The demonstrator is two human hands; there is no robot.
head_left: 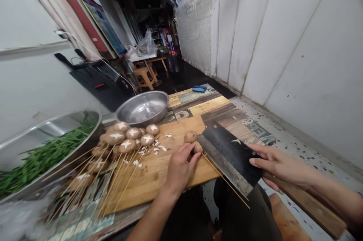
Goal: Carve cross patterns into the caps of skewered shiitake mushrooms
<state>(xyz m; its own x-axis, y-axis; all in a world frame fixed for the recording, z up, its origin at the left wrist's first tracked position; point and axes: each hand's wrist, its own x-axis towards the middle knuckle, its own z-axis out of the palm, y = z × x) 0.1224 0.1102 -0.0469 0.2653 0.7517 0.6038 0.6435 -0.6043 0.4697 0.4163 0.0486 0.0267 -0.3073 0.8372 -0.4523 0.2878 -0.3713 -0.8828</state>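
My left hand (pixel 180 165) pinches a brown mushroom (pixel 198 147) against the wooden cutting board (pixel 155 173). A thin skewer (pixel 236 195) runs from that mushroom toward the near right, past the board's edge. Another mushroom (pixel 190 136) sits just behind it. In my right hand (pixel 273 163) is a cleaver (pixel 227 150), gripped where blade meets handle, its cutting edge close beside the held mushroom. A pale sliver clings to the dark blade. Skewered mushrooms (pixel 127 145) with white crosses cut in their caps are piled on the board's left, among white trimmings (pixel 155 148).
An empty steel bowl (pixel 143 108) stands behind the pile. At left, a large steel basin (pixel 98 120) holds cut green vegetables (pixel 56 150). A plastic bag (pixel 28 210) lies near left. A blue object (pixel 199 88) rests on the table's far end. White panels (pixel 272 37) line the right.
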